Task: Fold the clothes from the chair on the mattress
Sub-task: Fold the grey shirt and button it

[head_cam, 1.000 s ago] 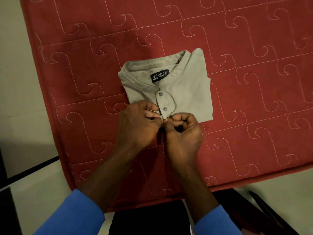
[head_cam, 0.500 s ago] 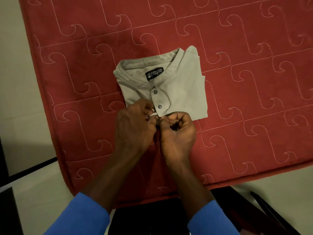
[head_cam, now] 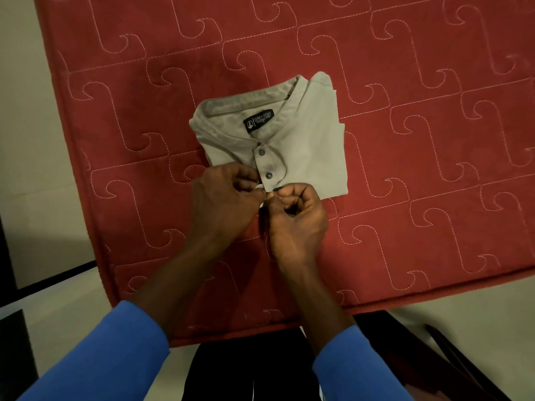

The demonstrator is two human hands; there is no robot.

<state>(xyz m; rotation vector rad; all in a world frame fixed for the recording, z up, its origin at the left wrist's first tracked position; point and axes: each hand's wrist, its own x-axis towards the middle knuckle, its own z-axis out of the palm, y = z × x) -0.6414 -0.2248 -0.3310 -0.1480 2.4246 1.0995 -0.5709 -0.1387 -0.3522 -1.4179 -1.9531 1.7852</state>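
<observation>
Hardly anything shifts: left hand and right hand, fingers curled, still pinch the near edge of the folded henley shirt mid-frame on the mattress; this garment seems nearly finished.

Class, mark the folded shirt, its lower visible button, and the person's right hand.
shirt (head_cam: 314, 146), head view, bare front panel.
lower button (head_cam: 269, 175), head view, its face.
right hand (head_cam: 298, 224), head view, back of the hand.

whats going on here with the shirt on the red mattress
A person in blue sleeves works on a grey shirt, already folded into a compact rectangle on the red mattress. The left hand and right hand meet at its near edge, fingers pinching the fabric below the button placket, apparently tidying it.
</observation>
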